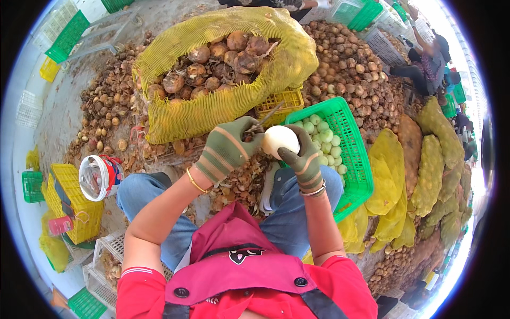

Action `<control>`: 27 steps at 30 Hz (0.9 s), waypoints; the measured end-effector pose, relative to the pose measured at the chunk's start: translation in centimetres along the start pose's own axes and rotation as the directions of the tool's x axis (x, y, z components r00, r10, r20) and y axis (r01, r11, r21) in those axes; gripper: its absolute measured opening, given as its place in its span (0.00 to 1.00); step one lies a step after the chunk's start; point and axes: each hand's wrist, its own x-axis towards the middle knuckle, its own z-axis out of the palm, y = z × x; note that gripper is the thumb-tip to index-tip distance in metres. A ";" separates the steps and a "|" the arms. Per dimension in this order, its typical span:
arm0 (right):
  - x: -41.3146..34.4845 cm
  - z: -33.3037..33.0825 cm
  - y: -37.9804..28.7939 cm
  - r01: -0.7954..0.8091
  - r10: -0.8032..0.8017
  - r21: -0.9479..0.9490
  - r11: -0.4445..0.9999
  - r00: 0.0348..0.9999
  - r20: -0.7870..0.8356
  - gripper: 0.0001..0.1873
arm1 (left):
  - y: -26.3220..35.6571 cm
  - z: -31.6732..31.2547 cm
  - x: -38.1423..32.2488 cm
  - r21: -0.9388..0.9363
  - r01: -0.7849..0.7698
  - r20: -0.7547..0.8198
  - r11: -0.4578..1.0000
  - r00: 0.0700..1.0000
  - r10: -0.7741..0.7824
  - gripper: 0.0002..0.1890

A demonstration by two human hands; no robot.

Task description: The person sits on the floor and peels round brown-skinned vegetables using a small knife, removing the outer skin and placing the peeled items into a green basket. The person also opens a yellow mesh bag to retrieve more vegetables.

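My left hand (229,145), in a green striped knit glove, is closed around a small knife. The narrow knife blade (272,113) points up and to the right; the handle is mostly hidden by my fingers. A peeled white onion (280,142) sits in my right hand (305,155), gloved alike, and the left fingertips are close against its left side. Just right of that hand, a green plastic basket (354,159) contains many peeled onions (327,135). Beyond my hands lies a yellow mesh sack (191,115), its torn opening showing unpeeled onions (199,73).
Papery onion skins (235,191) litter the floor between my legs. Loose onions (350,60) are heaped behind the basket. A white bucket (93,177) and a yellow crate (75,203) stand left. Filled mesh sacks (428,175) line the right, where a person (430,60) sits farther back.
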 end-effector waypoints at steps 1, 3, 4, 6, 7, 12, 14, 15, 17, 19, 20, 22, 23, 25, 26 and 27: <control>0.4 -0.1 0.8 -0.069 0.067 0.103 0.992 0.998 0.019 0.38 | -1.1 0.0 0.5 0.057 0.037 -0.019 0.998 0.999 -0.035 0.12; 1.2 -0.4 2.2 -0.212 0.198 0.299 0.930 0.977 0.076 0.39 | -4.1 -0.6 1.4 0.166 0.116 -0.061 0.979 0.992 -0.107 0.13; 1.4 -0.2 1.6 -0.253 0.236 0.366 0.896 0.967 0.091 0.40 | -4.8 -1.8 1.5 0.234 0.160 0.040 0.959 0.984 -0.174 0.14; 1.8 -0.4 1.3 -0.285 0.268 0.408 0.867 0.958 0.099 0.40 | -5.0 -3.3 1.6 0.364 0.195 0.168 0.911 0.948 -0.270 0.14; 2.0 -0.5 1.4 -0.297 0.281 0.430 0.853 0.954 0.102 0.40 | -5.2 -4.0 1.5 0.429 0.201 0.225 0.881 0.920 -0.320 0.14; 2.6 -3.7 -1.6 -0.042 0.017 -0.207 0.977 0.993 -0.119 0.34 | -6.4 -5.8 -0.9 0.454 0.236 0.256 0.859 0.889 -0.380 0.20; 2.4 -6.6 -1.5 0.015 -0.129 -0.529 0.849 0.975 -0.178 0.32 | -6.6 -6.6 -1.9 0.426 0.280 0.192 0.860 0.902 -0.388 0.22; 2.1 -7.9 -1.0 -0.010 -0.139 -0.565 0.825 0.965 -0.221 0.34 | -6.7 -6.9 -2.3 0.413 0.291 0.164 0.863 0.908 -0.385 0.22; 1.8 -10.9 -0.5 0.015 -0.143 -0.874 0.485 0.988 -0.063 0.35 | -6.6 -7.6 -3.0 0.345 0.382 0.150 0.857 0.879 -0.453 0.28; 3.1 -10.5 -1.2 0.156 -0.266 -0.829 0.537 0.964 0.008 0.31 | -5.6 -8.4 -3.0 0.260 0.477 0.182 0.839 0.829 -0.528 0.31; 4.4 -10.2 -1.8 0.230 -0.328 -0.800 0.554 0.944 0.045 0.30 | -5.0 -8.7 -2.9 0.205 0.530 0.191 0.823 0.803 -0.564 0.33; 7.3 -6.8 -3.7 0.320 -0.405 -0.717 0.619 0.912 0.057 0.22 | -3.9 -8.8 -2.3 0.097 0.624 0.217 0.775 0.747 -0.629 0.36; 9.5 -5.4 -3.7 0.297 -0.316 -0.663 0.687 0.944 0.095 0.21 | -3.5 -8.8 -2.0 0.077 0.622 0.242 0.779 0.747 -0.620 0.36; 14.0 -2.2 -3.0 0.334 -0.291 -0.669 0.664 0.940 0.181 0.20 | -3.6 -8.6 -1.0 0.050 0.604 0.316 0.795 0.746 -0.586 0.37; 16.3 0.3 -3.0 0.420 -0.354 -0.708 0.568 0.901 0.250 0.19 | -6.5 -8.1 -1.4 0.158 0.401 0.283 0.902 0.857 -0.431 0.36; 18.4 2.3 -2.7 0.457 -0.356 -0.768 0.449 0.880 0.315 0.20 | -6.4 -8.0 -1.6 0.101 0.431 0.294 0.897 0.848 -0.440 0.36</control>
